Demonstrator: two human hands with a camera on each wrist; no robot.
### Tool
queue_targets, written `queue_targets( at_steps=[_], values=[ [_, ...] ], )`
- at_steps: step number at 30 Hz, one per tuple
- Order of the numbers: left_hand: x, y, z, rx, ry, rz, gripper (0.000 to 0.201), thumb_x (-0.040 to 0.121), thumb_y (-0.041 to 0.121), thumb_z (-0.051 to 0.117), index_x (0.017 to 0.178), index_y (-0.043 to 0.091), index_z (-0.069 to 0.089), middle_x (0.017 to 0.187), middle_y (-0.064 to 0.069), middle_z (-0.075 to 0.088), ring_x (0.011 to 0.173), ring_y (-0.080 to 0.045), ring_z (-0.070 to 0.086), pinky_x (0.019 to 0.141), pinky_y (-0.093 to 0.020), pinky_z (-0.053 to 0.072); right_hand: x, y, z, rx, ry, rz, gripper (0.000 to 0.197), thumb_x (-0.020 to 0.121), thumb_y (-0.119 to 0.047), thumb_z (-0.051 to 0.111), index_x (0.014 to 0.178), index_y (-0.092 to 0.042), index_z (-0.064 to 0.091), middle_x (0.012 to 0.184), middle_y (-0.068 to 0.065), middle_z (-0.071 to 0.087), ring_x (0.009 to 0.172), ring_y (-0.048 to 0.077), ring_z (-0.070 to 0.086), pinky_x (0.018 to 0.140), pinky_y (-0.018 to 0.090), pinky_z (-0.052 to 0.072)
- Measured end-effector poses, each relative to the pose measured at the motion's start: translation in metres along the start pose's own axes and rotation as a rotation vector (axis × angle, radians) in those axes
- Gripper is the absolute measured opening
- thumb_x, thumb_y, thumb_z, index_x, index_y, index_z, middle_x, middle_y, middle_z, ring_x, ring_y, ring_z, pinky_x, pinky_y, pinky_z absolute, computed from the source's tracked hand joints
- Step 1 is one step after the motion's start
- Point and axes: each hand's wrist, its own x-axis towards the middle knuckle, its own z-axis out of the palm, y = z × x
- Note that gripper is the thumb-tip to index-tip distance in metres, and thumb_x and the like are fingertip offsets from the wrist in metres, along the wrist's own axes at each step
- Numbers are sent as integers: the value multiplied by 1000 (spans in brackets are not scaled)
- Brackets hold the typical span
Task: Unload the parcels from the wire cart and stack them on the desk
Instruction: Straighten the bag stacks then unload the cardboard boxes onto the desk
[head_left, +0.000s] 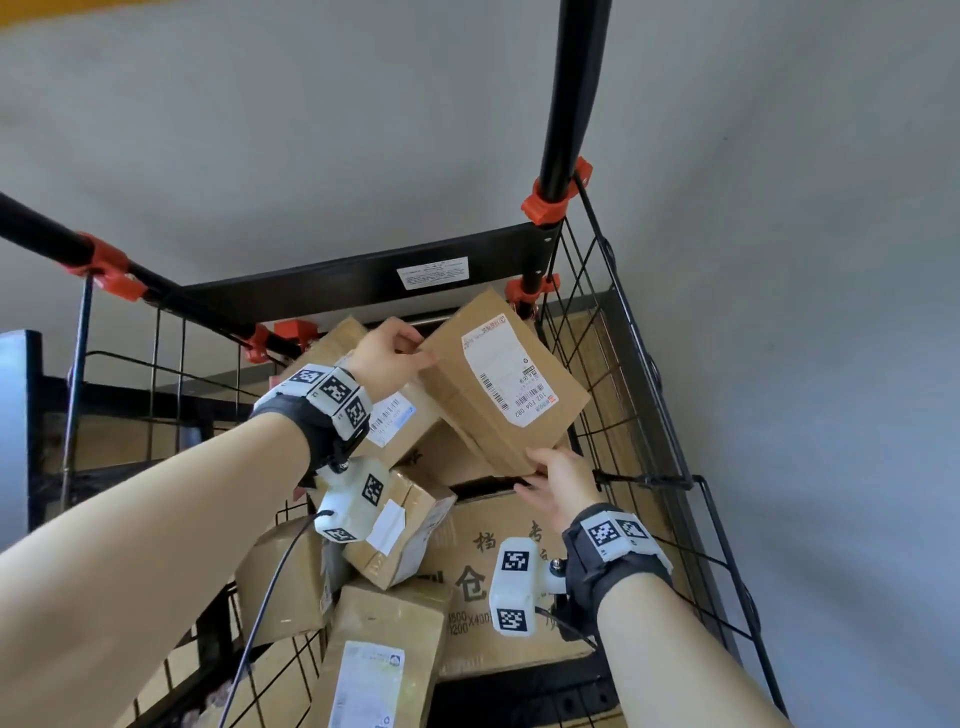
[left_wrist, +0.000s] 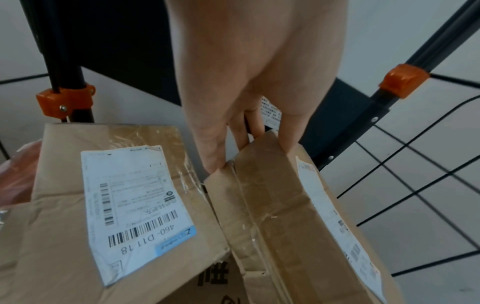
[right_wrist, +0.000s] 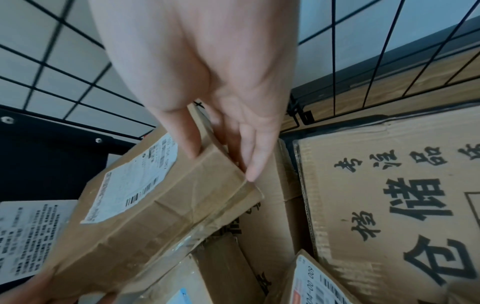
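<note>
Because both ends need support, the left hand (head_left: 385, 353) and right hand (head_left: 558, 480) are gripping opposite ends of the labelled brown cardboard parcel (head_left: 501, 382), tilting it above other parcels inside the black wire cart (head_left: 649, 374).

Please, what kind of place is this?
Probably a parcel sorting or mail room: a wire cart full of labelled cardboard parcels, and both hands lifting one parcel out.

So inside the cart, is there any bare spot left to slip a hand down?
Only a dark slot between the held parcel and the big printed carton, by the right hand. Elsewhere parcels crowd the wire cart wall to wall.
</note>
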Motion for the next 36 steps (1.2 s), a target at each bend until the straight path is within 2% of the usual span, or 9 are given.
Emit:
queue_targets(
  at_steps=[4,7,11,16,21,26,30,34,36],
  values=[
    [-29,1,-6,46,-83,0,46,90,36,58,133,21,50,122,-1,58,101,-14,54,84,-27,44,-20,16,-3,-33,11,26,20,92,-23,56,111,-18,52,113,8,55,108,26,53,84,39,52],
    [-56,-4,-17,23,-68,-9,43,90,35,58,130,19,53,121,-3,59,102,-16,55,91,-32,49,-46,22,-5,-62,23,-19,28,92,-26,56,119,-19,48,110,3,51,107,24,49,85,40,50],
    [-98,-11,-45,-135,-22,-32,37,89,35,60,122,19,56,115,1,57,103,-17,55,95,-39,51,-82,14,4,-42,1,-104,35,87,-25,62,118,-17,48,121,9,55,113,31,55,89,46,51],
    [-162,-20,-97,-267,44,-2,33,87,35,62,115,19,55,108,1,58,102,-19,57,92,-39,52,-152,7,29,-48,-18,-231,44,85,-26,64,125,-16,49,120,11,58,112,29,55,94,46,48],
    [-235,-36,-161,-410,120,73,36,83,32,68,113,16,58,113,-2,62,102,-17,58,93,-40,52,-235,13,65,-94,-65,-354,18,87,-30,61,103,-21,60,107,6,62,105,27,55,97,48,43],
    [-301,-59,-239,-518,180,172,31,82,30,70,106,15,57,113,-5,64,93,-17,59,88,-37,52,-310,22,123,-46,-171,-498,36,84,-33,64,117,-20,60,112,9,65,105,28,59,88,45,49],
    [-342,-94,-303,-609,241,224,17,83,26,69,94,18,59,109,-10,66,96,-25,62,89,-45,53,-356,34,183,-70,-275,-572,39,83,-33,64,118,-18,60,115,11,67,104,29,62,95,51,47],
    [-366,-141,-356,-684,356,222,26,89,22,64,110,9,61,97,-7,61,81,-19,59,70,-28,52,-387,53,252,-108,-392,-591,31,88,-27,60,117,-15,60,98,5,69,83,21,65,67,33,53],
    [-369,-170,-378,-704,405,186,30,90,24,61,116,9,59,100,-5,60,89,-20,58,68,-25,48,-396,66,287,-159,-433,-593,28,90,-24,60,116,-14,59,96,4,68,82,20,64,66,32,52]
  ],
)
